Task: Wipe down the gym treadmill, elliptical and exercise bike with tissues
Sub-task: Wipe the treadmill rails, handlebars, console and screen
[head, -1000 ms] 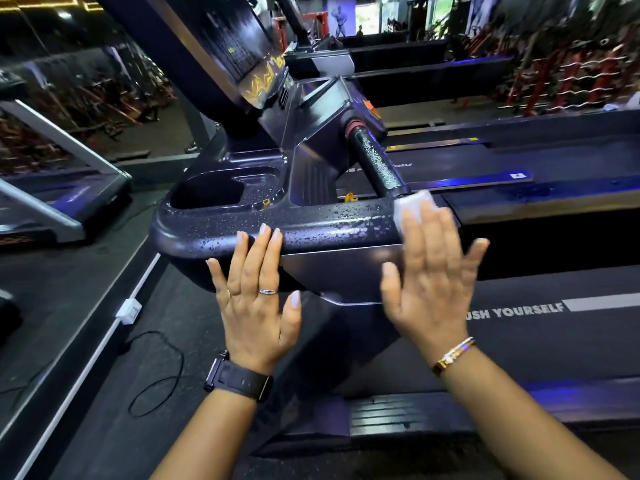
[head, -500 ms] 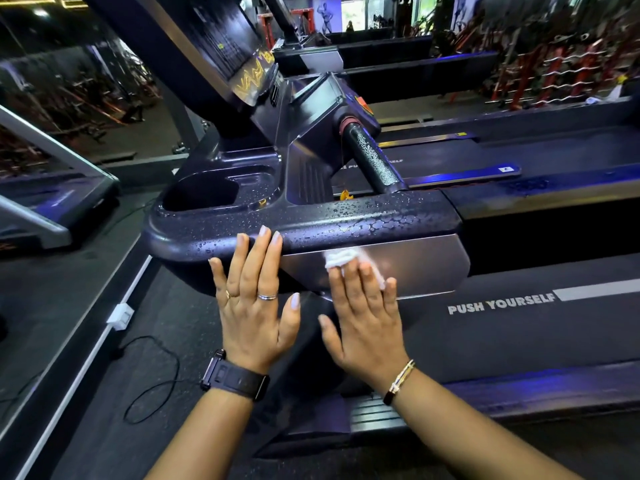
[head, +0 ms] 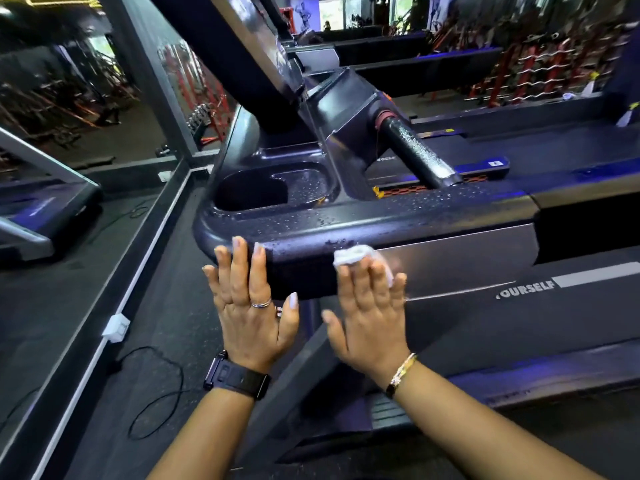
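A dark treadmill console (head: 398,220) fills the middle of the view, its top and handle bar (head: 415,150) speckled with droplets. My right hand (head: 370,313) lies flat with straight fingers, pressing a crumpled white tissue (head: 353,254) against the console's front face where the dark rail meets the grey panel (head: 467,261). My left hand (head: 249,299) rests flat on the front of the dark rail, fingers straight and pointing up, a ring on one finger and a black watch on the wrist. Most of the tissue is hidden under my right fingers.
A cup holder tray (head: 277,188) sits in the console's left side. The treadmill belt (head: 519,306) with white lettering runs off to the right. A black cable (head: 156,393) loops on the floor at lower left. Another treadmill (head: 45,209) stands far left, weight racks behind.
My right hand slid the tissue left along the console front, from its right end to near the middle. My left hand stayed put on the rail. The view swung right and closer.
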